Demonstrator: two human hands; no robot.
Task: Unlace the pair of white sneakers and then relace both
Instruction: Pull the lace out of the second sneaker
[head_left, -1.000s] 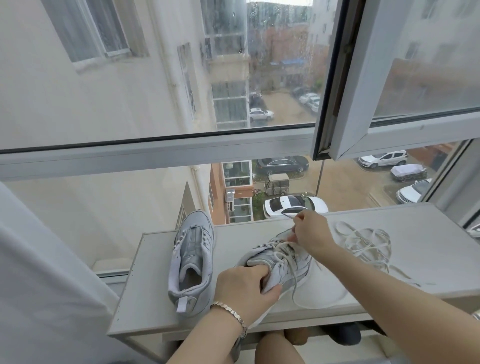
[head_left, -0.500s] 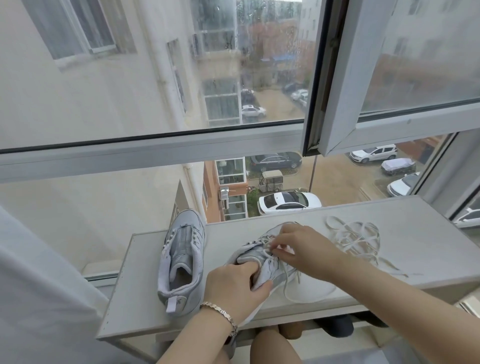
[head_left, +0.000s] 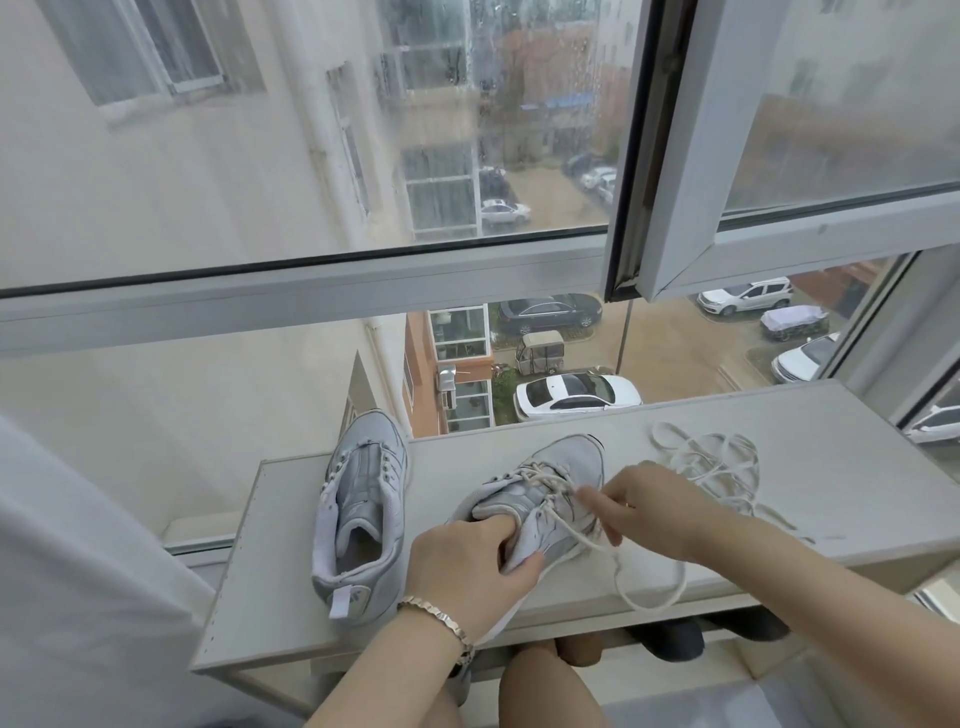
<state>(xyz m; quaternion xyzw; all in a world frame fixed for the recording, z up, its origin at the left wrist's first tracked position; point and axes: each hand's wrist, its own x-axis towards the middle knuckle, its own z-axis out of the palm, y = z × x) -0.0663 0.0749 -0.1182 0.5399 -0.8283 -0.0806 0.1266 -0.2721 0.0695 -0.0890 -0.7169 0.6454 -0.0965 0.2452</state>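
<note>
Left hand (head_left: 467, 564) grip curled round laced sneaker (head_left: 566, 462) at collar; right hand (head_left: 652, 501) grip pinched its lace (head_left: 638, 605). Unlaced sneaker (head_left: 363, 499) sat left, loose lace (head_left: 711, 460) far right on tabletop (head_left: 270, 597).

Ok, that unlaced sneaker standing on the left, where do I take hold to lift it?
Grip the unlaced sneaker at its heel collar, fingers down into the opening, thumb behind the heel, coming from above on the near side. It stands upright, opening up, heel toward you, toe toward the window.
</note>
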